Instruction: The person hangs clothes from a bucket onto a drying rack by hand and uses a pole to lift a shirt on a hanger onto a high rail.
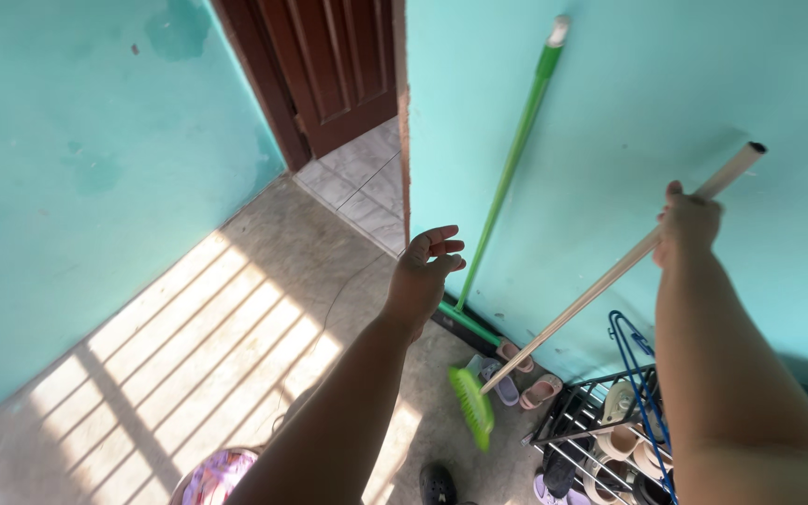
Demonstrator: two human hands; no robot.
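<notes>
Nearest: black shoe (439, 483) on floor, just below broom head (472, 406). Wire shoe rack (580, 418) with sandals right of broom head, blue hangers (641, 374) hooked on it. Pink sandals (527, 376) just beside broom head, against wall. Right hand (688, 224) clamped round pale broom stick (610, 273) near its top end, stick slanting down-left to green broom head on floor. Left hand (425, 271) empty, fingers loosely spread and curled, up-left of broom head, near green pole (512, 164) leaning on turquoise wall (647, 112). Farthest: brown door (329, 65).
</notes>
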